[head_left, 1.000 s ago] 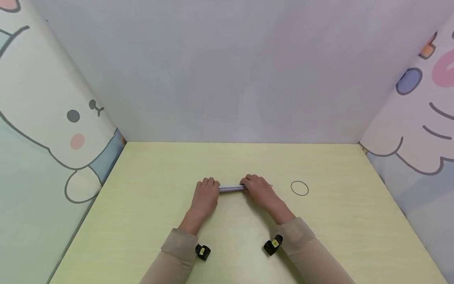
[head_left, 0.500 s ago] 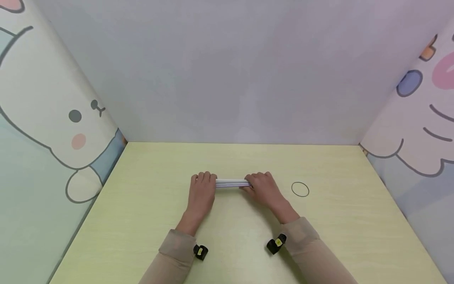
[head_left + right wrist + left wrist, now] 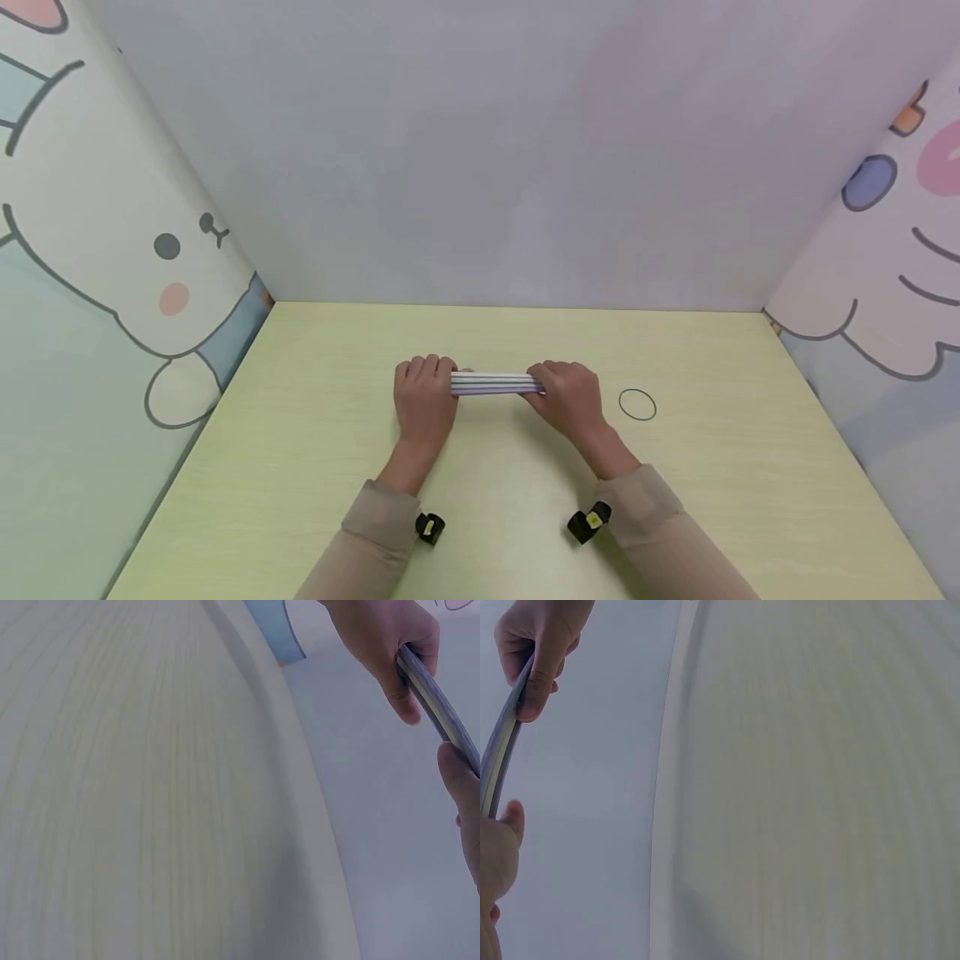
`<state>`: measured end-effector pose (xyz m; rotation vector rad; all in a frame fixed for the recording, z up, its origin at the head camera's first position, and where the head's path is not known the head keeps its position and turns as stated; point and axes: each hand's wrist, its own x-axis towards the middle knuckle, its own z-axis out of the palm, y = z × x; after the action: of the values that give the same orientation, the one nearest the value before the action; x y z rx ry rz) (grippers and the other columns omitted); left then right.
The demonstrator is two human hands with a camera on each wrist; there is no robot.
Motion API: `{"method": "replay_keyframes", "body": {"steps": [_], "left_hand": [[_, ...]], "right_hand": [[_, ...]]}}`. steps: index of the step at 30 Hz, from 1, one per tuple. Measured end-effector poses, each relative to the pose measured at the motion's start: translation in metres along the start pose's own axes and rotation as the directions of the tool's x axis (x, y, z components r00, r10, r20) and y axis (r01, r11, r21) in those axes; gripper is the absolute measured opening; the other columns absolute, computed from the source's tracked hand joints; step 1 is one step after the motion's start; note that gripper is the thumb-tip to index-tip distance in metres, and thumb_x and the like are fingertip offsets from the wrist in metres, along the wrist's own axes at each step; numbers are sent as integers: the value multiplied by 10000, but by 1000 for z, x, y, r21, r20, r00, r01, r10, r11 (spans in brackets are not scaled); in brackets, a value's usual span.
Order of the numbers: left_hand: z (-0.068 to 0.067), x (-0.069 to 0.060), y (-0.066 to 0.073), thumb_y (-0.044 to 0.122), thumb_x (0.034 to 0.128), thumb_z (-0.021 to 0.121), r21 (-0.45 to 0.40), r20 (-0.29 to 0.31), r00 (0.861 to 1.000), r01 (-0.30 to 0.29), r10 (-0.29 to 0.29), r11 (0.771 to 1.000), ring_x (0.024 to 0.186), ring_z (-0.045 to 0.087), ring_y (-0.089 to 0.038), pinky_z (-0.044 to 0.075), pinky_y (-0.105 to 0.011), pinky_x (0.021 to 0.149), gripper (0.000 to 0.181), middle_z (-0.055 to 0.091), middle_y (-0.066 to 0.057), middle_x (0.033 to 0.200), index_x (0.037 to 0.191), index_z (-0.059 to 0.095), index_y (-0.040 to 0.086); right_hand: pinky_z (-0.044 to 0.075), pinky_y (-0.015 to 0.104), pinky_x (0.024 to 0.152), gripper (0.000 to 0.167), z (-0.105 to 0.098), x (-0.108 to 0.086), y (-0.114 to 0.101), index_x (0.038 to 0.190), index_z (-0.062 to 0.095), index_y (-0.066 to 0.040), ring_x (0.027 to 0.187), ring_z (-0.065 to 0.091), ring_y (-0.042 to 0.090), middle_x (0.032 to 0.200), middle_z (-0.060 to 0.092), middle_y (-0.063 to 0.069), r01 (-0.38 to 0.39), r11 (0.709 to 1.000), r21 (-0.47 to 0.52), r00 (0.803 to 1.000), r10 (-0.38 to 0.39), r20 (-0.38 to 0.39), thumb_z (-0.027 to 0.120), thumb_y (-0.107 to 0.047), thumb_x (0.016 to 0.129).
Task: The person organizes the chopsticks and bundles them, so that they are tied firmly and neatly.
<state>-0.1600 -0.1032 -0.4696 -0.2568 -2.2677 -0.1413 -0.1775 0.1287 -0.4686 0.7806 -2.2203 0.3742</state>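
A bundle of thin, pale rods (image 3: 495, 384), in white, greenish and purple tones, spans crosswise between both hands in the head view. The left hand (image 3: 425, 402) grips its left end, fingers curled over the top. At the right end, the right hand (image 3: 572, 402) holds it with fingers above and thumb below. Both wrist views show the bundle raised in front of the pale wall, thumbs lying along its near side. The rods' ends are hidden in the hands, and their exact kind cannot be told.
Right of the right hand, a thin dark ring (image 3: 636, 389), like a rubber band, lies on the light wooden table (image 3: 300, 467). A plain pale wall (image 3: 480, 167) rises behind the table, with cartoon-printed panels (image 3: 97, 250) at the sides.
Both hands have moved slightly away from the body and further apart, the bundle between them. More of the rods now shows, turned so that several layers are visible. The ring stays put on the table.
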Motion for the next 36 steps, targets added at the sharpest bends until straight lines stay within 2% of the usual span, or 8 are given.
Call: {"method": "replay_keyframes", "body": {"steps": [3,6,9,11,15,20,27,36], "left_hand": [[-1,4,-1,413,862,774,8,-104,994,13,-12,1000,611,593,-266,467,-405,683,430,634,-76,645,670,629,57],[-3,6,-2,370,846,784,16,-163,987,12,-10,1000,593,595,-273,466,-411,663,414,640,-87,629,648,632,39],[-5,7,-4,279,838,773,13,-186,982,22,-19,1000,600,599,-272,465,-415,666,328,647,-83,632,652,651,39],[-7,7,-5,259,858,738,-1,-200,979,29,-29,1000,604,600,-275,466,-424,665,312,648,-79,633,651,658,40],[-6,7,-5,250,852,726,-30,-232,972,35,-41,999,585,587,-279,468,-429,644,310,637,-74,618,636,653,41],[-5,7,-1,247,798,777,-21,-244,970,15,-20,1000,546,581,-253,474,-402,588,291,632,-56,605,622,648,54],[-5,4,-1,320,775,823,-3,-254,966,-40,38,999,463,517,-205,404,-339,450,404,573,-34,561,582,562,80],[-8,5,2,421,816,808,27,-184,983,-25,29,999,422,481,-198,421,-349,475,518,522,-9,487,520,511,117]], "right_hand": [[437,308,454,335,-4,5,-3,802,734,-81,481,566,159,664,690,26,16,1000,19,998,-15,-66,955,-284,653],[454,321,448,458,-7,8,-4,789,738,-80,479,582,170,660,694,30,30,998,52,991,-23,-131,930,-466,633],[468,348,444,609,-8,10,-4,764,725,-81,466,573,179,638,681,28,22,996,91,980,-3,-197,768,-687,726],[458,362,430,651,-7,9,-4,734,714,-81,456,567,190,621,670,28,-15,994,109,969,42,-244,630,-716,850],[445,353,424,525,-5,9,-3,674,688,-69,447,552,169,583,637,27,-145,963,226,933,209,-292,560,-467,992],[430,269,434,272,-4,13,-3,614,666,-57,439,519,108,542,607,23,-156,890,429,885,319,-340,675,-130,876],[426,151,491,236,-7,14,-5,588,674,-38,459,540,58,525,622,53,-219,790,572,823,464,-327,746,62,790],[442,151,494,244,-3,11,-2,582,659,-28,460,545,58,522,615,48,-183,774,606,804,472,-361,730,90,783]]}}
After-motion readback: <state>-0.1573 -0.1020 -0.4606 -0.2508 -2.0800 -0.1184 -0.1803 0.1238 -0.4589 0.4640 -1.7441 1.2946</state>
